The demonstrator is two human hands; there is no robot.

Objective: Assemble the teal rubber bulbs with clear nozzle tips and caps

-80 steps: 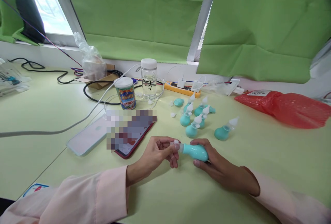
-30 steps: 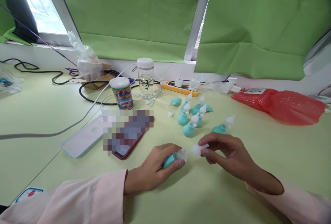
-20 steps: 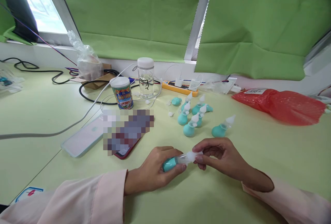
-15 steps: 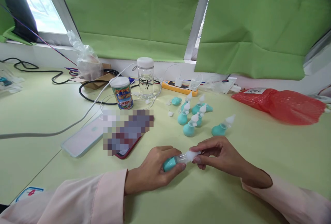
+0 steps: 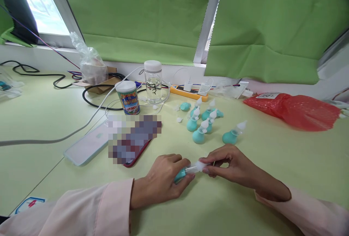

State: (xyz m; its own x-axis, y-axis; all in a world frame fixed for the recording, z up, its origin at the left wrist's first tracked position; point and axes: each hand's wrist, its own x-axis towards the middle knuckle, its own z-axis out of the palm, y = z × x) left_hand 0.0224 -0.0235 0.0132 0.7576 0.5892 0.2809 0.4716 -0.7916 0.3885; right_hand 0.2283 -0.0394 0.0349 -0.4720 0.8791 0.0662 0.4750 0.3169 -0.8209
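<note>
My left hand is wrapped round the teal bulb of a small dropper-like bottle with a clear neck. The thumb and fingertips of my right hand pinch the white tip at its other end. Tip and neck are in line and touch. Beyond my hands stand several similar teal bulbs with white tips, one of them nearest the middle. Another teal bulb leans just behind my right hand. A loose white tip lies left of the group.
Two phones, one pale and one in a red case, lie at left. Behind them are a printed can, a clear jar and cables. An orange power strip and a red bag lie farther back.
My left fingers cover more of the teal bulb, and the white tip sits slightly lower and farther left. My right hand keeps its pinch on the tip.
</note>
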